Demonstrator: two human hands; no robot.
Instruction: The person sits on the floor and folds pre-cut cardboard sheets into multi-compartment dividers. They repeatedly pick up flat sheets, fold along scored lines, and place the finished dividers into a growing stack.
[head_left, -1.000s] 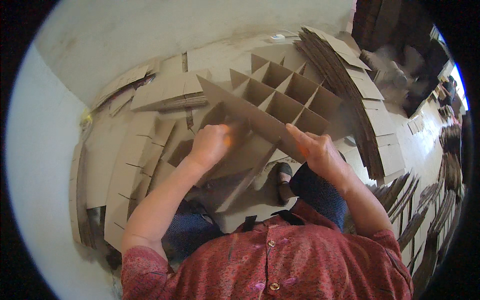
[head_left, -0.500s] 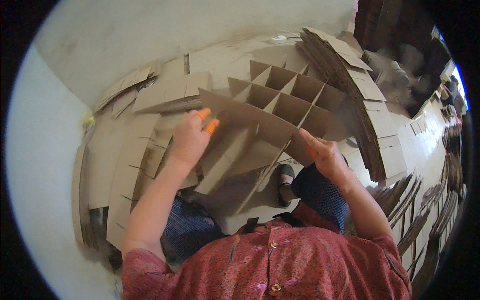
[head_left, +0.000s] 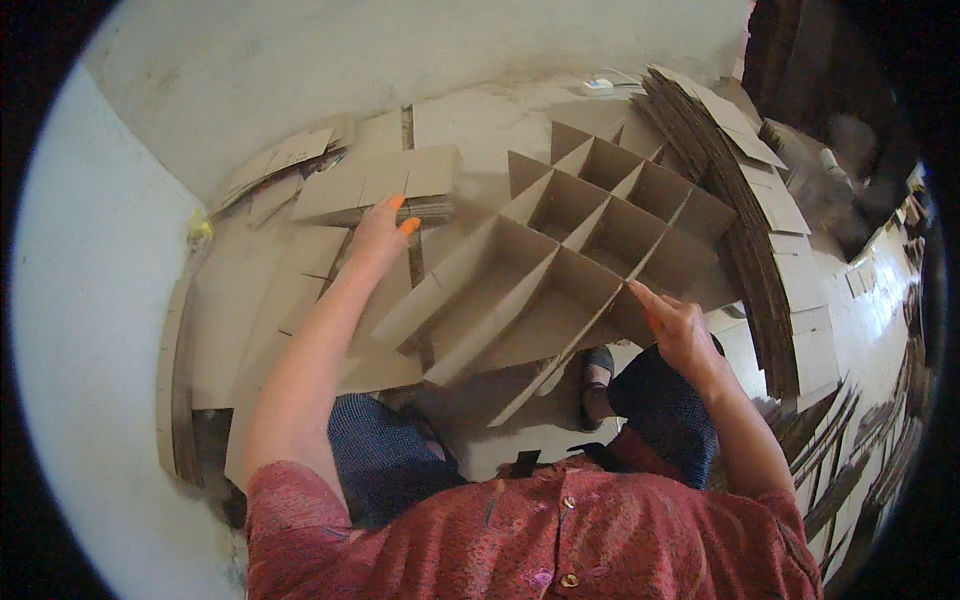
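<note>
In the head view, the left hand (head_left: pixel 378 240) is at the near edge of a stack of slotted cardboard strips (head_left: pixel 385 176), with the stack reaching forward from the fingertips and its long axis running roughly left to right; the other hand is well apart from it. The thumb and one finger, both in orange finger covers (head_left: pixel 409 226), are apart on that edge, but whether a strip is pinched between them I cannot tell. The right hand (head_left: pixel 683 335) is clamped on the near right side of a cardboard divider grid (head_left: pixel 590 280), index finger laid along a panel; the grid sits ahead of the body, right of the strips, its long near panels slanting down toward the left. Below is a pale floor (head_left: pixel 500 452), partly covered by flat cardboard. The floor's far edge meets a bare wall (head_left: pixel 400 50), near a white power strip (head_left: pixel 598 87); toward its right side a taller cardboard stack (head_left: pixel 765 250) curves close beside the grid.
</note>
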